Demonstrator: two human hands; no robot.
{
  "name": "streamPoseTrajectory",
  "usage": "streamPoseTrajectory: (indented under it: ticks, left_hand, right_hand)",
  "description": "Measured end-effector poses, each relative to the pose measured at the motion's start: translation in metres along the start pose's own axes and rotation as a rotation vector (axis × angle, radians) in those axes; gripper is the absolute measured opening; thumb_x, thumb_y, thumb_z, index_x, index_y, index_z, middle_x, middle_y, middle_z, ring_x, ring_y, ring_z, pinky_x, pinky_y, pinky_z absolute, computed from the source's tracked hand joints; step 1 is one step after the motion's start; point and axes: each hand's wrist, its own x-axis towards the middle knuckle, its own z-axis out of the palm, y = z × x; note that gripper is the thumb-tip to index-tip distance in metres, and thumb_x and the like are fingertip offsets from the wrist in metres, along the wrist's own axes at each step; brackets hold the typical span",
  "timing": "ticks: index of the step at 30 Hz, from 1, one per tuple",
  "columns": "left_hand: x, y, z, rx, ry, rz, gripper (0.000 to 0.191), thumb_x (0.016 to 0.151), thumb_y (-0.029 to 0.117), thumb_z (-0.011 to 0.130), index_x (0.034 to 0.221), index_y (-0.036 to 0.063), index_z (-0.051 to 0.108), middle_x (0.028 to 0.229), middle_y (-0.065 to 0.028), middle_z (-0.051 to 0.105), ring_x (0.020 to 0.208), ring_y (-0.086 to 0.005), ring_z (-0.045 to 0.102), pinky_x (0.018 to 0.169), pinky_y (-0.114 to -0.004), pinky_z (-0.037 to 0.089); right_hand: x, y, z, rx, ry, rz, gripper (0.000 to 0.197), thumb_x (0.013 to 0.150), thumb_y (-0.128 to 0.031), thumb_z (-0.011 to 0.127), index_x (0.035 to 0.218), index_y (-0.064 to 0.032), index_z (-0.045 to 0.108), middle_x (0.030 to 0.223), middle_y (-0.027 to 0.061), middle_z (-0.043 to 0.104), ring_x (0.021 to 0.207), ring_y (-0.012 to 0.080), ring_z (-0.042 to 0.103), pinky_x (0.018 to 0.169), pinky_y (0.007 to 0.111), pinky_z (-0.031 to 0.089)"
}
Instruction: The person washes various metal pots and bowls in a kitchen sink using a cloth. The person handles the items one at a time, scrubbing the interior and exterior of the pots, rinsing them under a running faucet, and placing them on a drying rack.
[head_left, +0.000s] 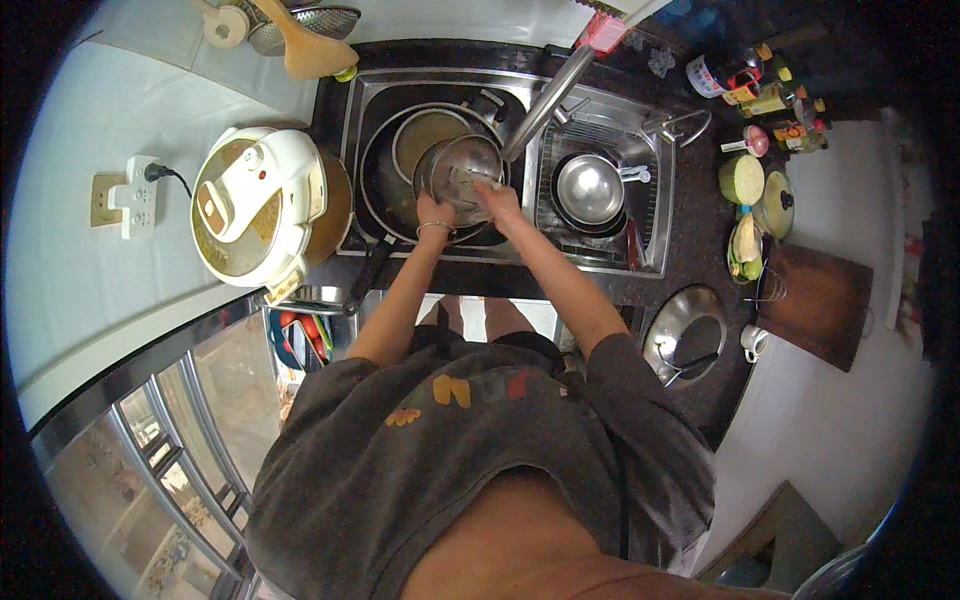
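Over the left basin of a double steel sink (534, 86), my left hand (435, 213) grips the near edge of a metal bowl (469, 154). My right hand (498, 202) presses a pale, crumpled cloth (466, 187) against the inside of that bowl. Beneath it lies a large dark pan (382, 199) whose black handle (371, 270) sticks out over the sink's front edge. A smaller round vessel (427, 139) with murky liquid sits in the pan, partly covered by the bowl. The faucet (551, 101) reaches in from the back, its spout end just right of the bowl.
In the right basin, a shiny metal bowl (590, 189) rests on darker cookware. A white electric cooker (259, 202) stands left of the sink. At right are bottles (765, 97), a cut melon or gourd (741, 180), a steel lid (679, 315) and a brown cutting board (814, 304).
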Motion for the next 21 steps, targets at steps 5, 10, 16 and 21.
streamPoseTrajectory:
  ticks: [5, 10, 16, 21]
  left_hand:
    - [0.006, 0.019, -0.029, 0.437, -0.255, 0.091, 0.039, 0.068, 0.003, 0.052, 0.104, -0.0068, 0.044, 0.097, -0.0269, 0.053, 0.089, -0.0397, 0.052, 0.077, -0.039, 0.043]
    - [-0.013, 0.106, -0.04, 0.741, -0.216, 0.182, 0.057, 0.066, 0.008, 0.058, 0.115, -0.0058, 0.032, 0.107, -0.0243, 0.046, 0.087, -0.0365, 0.052, 0.075, -0.039, 0.044]
    - [-0.011, 0.102, 0.012, 0.74, -0.028, 0.753, 0.043, 0.077, 0.008, 0.041, 0.118, -0.0011, 0.029, 0.115, -0.022, 0.038, 0.091, -0.036, 0.05, 0.073, -0.039, 0.045]
    - [-0.05, 0.172, 0.113, 0.566, -0.373, 0.769, 0.034, 0.077, 0.005, 0.041, 0.11, -0.0022, 0.036, 0.091, -0.0252, 0.054, 0.077, -0.0365, 0.056, 0.064, -0.043, 0.047]
  right_hand:
    - [-0.013, -0.068, -0.025, -1.245, -0.073, -0.778, 0.031, 0.075, -0.026, 0.058, 0.082, 0.0035, 0.056, 0.062, 0.0184, 0.057, 0.058, 0.0299, 0.058, 0.054, 0.038, 0.045]
    - [-0.015, -0.071, -0.03, -1.215, -0.039, -0.948, 0.022, 0.073, -0.014, 0.054, 0.084, 0.005, 0.052, 0.06, 0.0206, 0.054, 0.057, 0.0351, 0.055, 0.053, 0.04, 0.046]
    - [-0.017, -0.026, -0.033, -0.981, -0.304, -0.254, 0.033, 0.071, -0.016, 0.055, 0.1, -0.0003, 0.051, 0.078, 0.0198, 0.058, 0.075, 0.0358, 0.056, 0.068, 0.042, 0.045]
    - [0.028, 0.062, -0.074, -0.445, -0.185, -0.665, 0.047, 0.077, -0.031, 0.054, 0.112, -0.0024, 0.042, 0.114, 0.0139, 0.045, 0.105, 0.0231, 0.041, 0.085, 0.038, 0.033]
